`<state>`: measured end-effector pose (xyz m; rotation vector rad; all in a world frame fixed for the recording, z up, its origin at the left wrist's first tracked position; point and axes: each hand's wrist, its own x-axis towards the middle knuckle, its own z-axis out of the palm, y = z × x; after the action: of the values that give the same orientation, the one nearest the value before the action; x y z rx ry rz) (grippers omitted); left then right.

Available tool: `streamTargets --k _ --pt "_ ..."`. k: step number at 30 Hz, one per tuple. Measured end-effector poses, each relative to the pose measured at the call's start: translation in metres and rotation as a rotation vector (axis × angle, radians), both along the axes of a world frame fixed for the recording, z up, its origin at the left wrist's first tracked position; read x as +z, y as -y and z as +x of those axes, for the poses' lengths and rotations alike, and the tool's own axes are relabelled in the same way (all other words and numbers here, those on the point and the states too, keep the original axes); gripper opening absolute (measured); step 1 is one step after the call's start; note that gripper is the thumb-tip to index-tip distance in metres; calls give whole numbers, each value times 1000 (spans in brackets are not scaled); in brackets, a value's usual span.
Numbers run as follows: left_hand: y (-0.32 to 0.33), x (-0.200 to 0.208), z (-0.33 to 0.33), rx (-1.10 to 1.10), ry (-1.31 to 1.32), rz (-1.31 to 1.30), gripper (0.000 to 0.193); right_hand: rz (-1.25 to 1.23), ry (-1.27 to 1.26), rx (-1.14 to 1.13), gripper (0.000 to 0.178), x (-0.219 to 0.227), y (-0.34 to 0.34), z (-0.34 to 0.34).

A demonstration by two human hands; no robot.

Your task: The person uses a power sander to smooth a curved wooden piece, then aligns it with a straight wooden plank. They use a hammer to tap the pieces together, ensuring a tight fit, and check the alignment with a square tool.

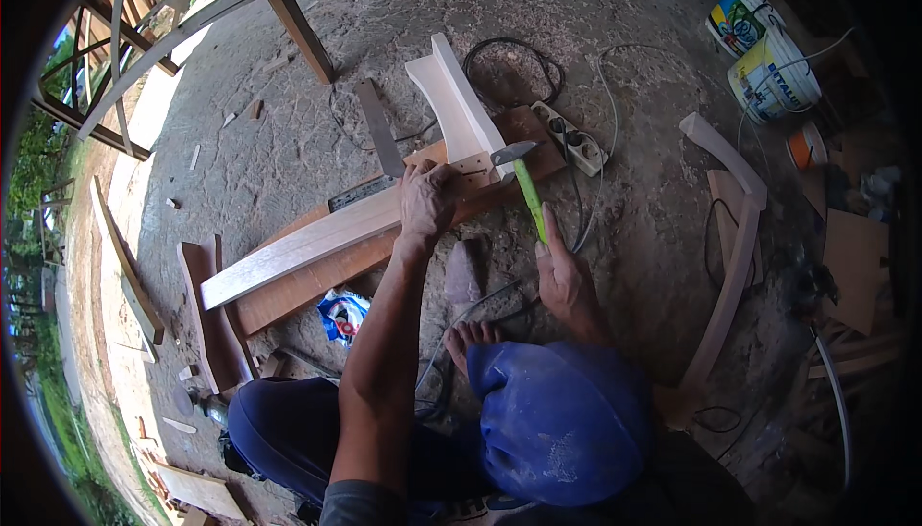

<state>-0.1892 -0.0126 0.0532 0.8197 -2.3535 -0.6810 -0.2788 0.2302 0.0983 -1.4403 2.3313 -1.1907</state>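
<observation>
My right hand [567, 281] is closed round the green handle of a hammer [530, 197]. The hammer's metal head is over the joint where a curved pale wooden piece [451, 94] meets a long pale board [307, 249]. My left hand [428, 201] grips the board's end just left of that joint, its fingers curled over the wood. A thin dark nail-like piece lies between those fingers and the hammer head; whether the fingertips touch it I cannot tell. Under the board is a wider brown plank [288, 297], with a shaped brown piece [206, 319] at its left end.
A handsaw-like flat blade [379, 127] lies beyond my left hand. Beyond the joint are a power strip [573, 142] and coiled black cable [514, 41]. Buckets [776, 79] stand at the far right, near a bent wooden frame [735, 267]. A blue-white packet [341, 315] lies near my left forearm.
</observation>
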Motion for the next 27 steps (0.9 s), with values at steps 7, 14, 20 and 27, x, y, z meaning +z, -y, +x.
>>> streamTargets --k 7,14,20,27 --pt "3 -7 1 -38 4 -44 11 258 112 -12 62 10 2 -1" --pt "1 -10 -1 -10 60 -75 9 -56 -90 42 68 23 8 -1" --pt "-5 -2 -8 -45 16 -34 7 393 -25 -23 70 3 5 -10" --pt "-2 -12 4 11 43 -88 7 -217 -223 33 60 85 27 -6"
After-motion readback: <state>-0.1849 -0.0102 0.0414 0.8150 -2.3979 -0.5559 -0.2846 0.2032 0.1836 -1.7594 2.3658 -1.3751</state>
